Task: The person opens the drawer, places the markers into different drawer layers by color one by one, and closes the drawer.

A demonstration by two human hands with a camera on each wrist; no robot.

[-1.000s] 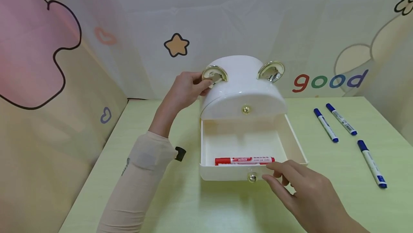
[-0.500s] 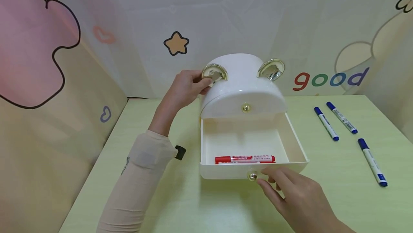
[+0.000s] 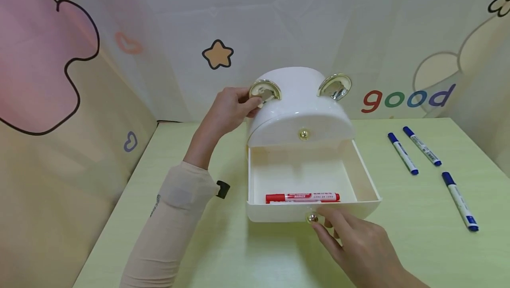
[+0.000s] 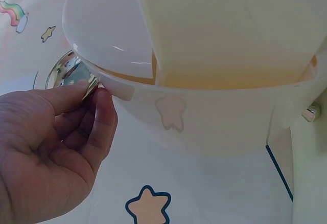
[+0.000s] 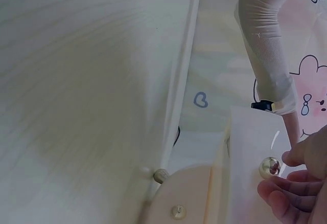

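Observation:
A white box with a rounded top (image 3: 299, 86) and two gold ears stands on the table, its lower drawer (image 3: 275, 213) pulled out toward me. Thumb and fingers of my left hand (image 3: 230, 110) pinch the gold ear (image 4: 64, 69) on the box's left side. At the drawer front, my right hand (image 3: 356, 237) has its thumb and forefinger at the round gold drawer knob (image 5: 269, 168), one on each side of it. Red markers (image 3: 303, 197) lie inside the drawer along its front wall, one partly hidden. Above the drawer, the upper compartment carries its own gold knob (image 3: 304, 134).
Three blue-capped markers lie on the table right of the box: one nearest the box (image 3: 403, 153), one behind it (image 3: 422, 146), and one closer to me (image 3: 460, 201). A printed cloth backdrop (image 3: 179, 79) rises behind the table (image 3: 207, 243).
My right hand has moved left along the drawer front, from near its right part to the knob. The left hand keeps its hold on the ear, and the drawer stays pulled out.

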